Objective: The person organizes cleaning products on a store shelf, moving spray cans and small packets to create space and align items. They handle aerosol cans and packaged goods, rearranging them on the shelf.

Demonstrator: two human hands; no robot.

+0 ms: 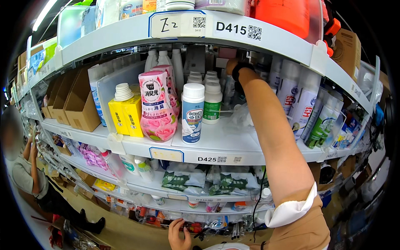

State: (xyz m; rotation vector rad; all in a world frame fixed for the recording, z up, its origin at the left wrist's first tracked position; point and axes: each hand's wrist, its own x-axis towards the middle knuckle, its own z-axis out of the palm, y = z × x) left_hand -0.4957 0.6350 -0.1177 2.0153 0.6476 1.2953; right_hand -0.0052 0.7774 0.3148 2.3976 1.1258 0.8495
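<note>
My right arm reaches deep into the middle shelf, with a dark band at the wrist. Only part of my right hand point(231, 66) shows at the back, in shadow, and its fingers are hidden. Nearest to it are rows of white-capped bottles point(212, 92) and, below the forearm, a clear plastic bag point(241, 118). In front stand a white and blue bottle point(192, 121) and pink flower-printed bottles point(157, 112). Low down, at the lower edge of the view, my left hand point(180, 235) has its thumb and loosely bent fingers apart, with nothing in it.
Yellow boxes point(126, 116) and brown cartons point(83, 104) fill the shelf's left. Spray cans point(306, 102) stand to the right of my arm. Green and white packets point(189, 179) lie one shelf lower. A black cable point(259, 200) hangs beside my arm. Another person point(33, 175) stands at far left.
</note>
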